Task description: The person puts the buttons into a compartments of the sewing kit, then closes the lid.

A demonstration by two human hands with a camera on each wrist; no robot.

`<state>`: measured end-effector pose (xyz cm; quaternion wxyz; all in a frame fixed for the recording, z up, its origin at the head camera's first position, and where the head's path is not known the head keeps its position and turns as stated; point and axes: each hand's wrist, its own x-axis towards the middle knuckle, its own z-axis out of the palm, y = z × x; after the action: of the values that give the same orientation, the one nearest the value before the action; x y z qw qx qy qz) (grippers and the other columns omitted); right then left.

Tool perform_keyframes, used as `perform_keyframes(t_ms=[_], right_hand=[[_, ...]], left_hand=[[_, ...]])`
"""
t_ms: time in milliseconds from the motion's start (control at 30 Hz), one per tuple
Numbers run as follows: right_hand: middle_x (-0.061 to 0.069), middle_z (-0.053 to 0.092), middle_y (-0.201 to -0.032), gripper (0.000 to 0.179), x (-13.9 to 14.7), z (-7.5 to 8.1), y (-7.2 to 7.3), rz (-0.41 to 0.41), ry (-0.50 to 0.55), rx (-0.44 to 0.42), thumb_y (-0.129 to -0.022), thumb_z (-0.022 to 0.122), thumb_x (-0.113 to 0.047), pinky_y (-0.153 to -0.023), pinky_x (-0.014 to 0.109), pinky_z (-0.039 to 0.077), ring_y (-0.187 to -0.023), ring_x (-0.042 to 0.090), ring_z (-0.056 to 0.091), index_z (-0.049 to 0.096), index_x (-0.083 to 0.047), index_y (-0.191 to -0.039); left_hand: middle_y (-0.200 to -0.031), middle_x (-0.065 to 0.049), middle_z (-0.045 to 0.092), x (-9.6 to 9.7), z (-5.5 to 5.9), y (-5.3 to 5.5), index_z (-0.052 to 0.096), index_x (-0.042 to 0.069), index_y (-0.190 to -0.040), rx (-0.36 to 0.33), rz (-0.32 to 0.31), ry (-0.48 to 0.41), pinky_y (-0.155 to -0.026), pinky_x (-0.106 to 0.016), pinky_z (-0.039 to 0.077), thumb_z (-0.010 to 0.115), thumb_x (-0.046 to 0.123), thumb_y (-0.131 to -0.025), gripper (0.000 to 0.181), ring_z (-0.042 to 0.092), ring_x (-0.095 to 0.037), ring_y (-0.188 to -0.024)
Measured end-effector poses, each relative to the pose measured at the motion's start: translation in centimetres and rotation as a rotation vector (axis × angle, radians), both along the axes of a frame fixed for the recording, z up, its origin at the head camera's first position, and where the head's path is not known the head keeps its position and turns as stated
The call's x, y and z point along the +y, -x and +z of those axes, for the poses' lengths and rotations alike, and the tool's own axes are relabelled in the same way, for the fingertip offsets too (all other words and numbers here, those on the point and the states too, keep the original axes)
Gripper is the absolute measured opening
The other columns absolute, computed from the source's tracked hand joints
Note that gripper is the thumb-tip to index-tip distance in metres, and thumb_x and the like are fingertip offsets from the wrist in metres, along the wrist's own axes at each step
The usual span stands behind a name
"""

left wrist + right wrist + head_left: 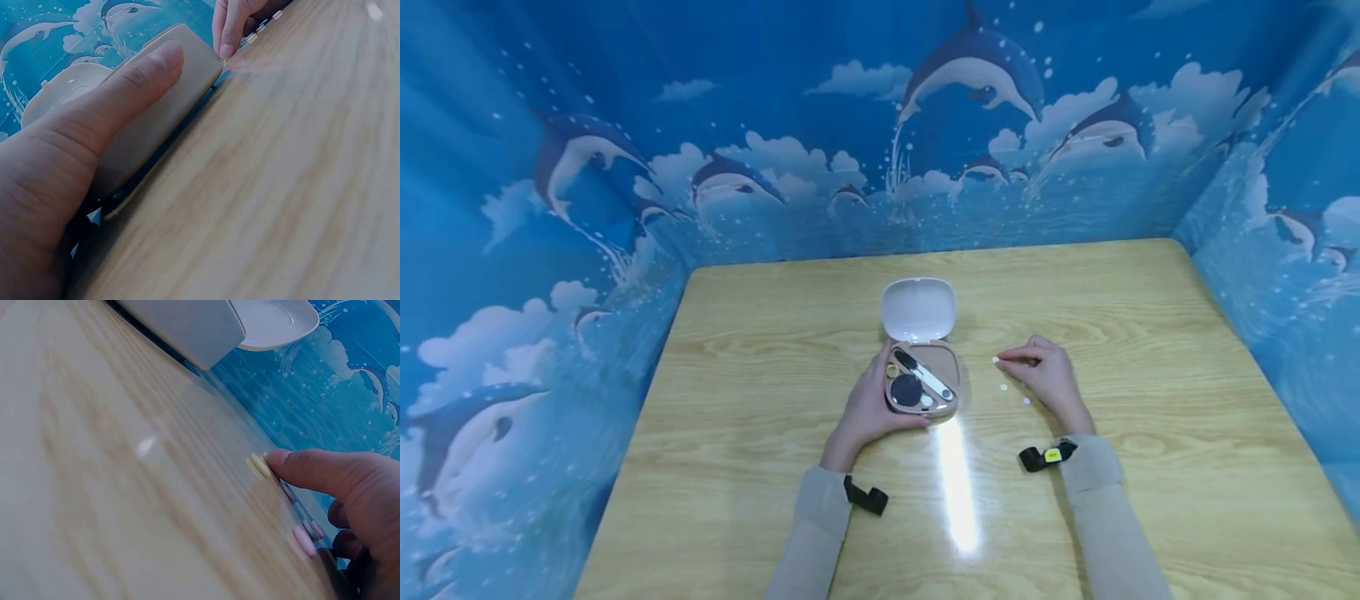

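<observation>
My left hand grips a small beige case from its left side, the thumb along the near wall. Its white lid stands open at the back. Inside lie a white-and-black slim tool, a dark round disc and a small gold ring-shaped piece. Right of the case, my right hand pinches a small pale round piece between thumb and fingertips, close over the table. A yellow piece lies right beside the thumb tip, and a pink one lies under the hand.
The wood-grain table carries the case and several small round pieces, among them a pale one and a pinkish one. A blue dolphin-print curtain encloses the back and sides. Dark wrist devices sit at both cuffs.
</observation>
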<state>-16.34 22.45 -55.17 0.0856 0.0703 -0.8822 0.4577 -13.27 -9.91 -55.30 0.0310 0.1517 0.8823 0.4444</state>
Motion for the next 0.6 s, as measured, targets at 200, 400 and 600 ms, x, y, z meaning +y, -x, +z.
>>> perform_keyframes(t_ms=[200,400,600], right_hand=[[0.001,0.056,-0.073,0.014,-0.07,0.01,0.1,-0.005,-0.019,-0.006,-0.078,0.086,-0.018,-0.053,0.024,0.036,-0.063,0.012,0.044,0.081,-0.012,-0.09],[0.001,0.056,-0.073,0.014,-0.09,-0.1,0.2,-0.011,-0.023,0.008,-0.077,0.087,-0.018,-0.053,0.024,0.035,-0.062,0.012,0.043,0.081,-0.013,-0.089],[0.0,0.054,-0.071,0.017,-0.12,-0.07,0.2,-0.009,-0.015,0.02,-0.077,0.087,-0.018,-0.052,0.024,0.034,-0.062,0.011,0.042,0.081,-0.012,-0.091]], left_hand=[[-0.164,0.003,0.018,-0.01,0.01,0.04,-0.002,0.039,-0.159,-0.003,0.0,0.008,-0.117,-0.052,0.025,0.089,0.067,-0.05,0.144,0.026,-0.026,-0.147],[-0.164,0.003,0.019,0.0,0.04,0.09,-0.002,0.039,-0.158,0.0,-0.004,0.01,-0.117,-0.051,0.025,0.089,0.067,-0.05,0.144,0.026,-0.025,-0.147],[-0.163,0.002,0.02,0.01,0.07,0.03,-0.002,0.04,-0.158,0.0,-0.003,0.002,-0.117,-0.051,0.025,0.091,0.064,-0.051,0.144,0.026,-0.025,-0.146]])
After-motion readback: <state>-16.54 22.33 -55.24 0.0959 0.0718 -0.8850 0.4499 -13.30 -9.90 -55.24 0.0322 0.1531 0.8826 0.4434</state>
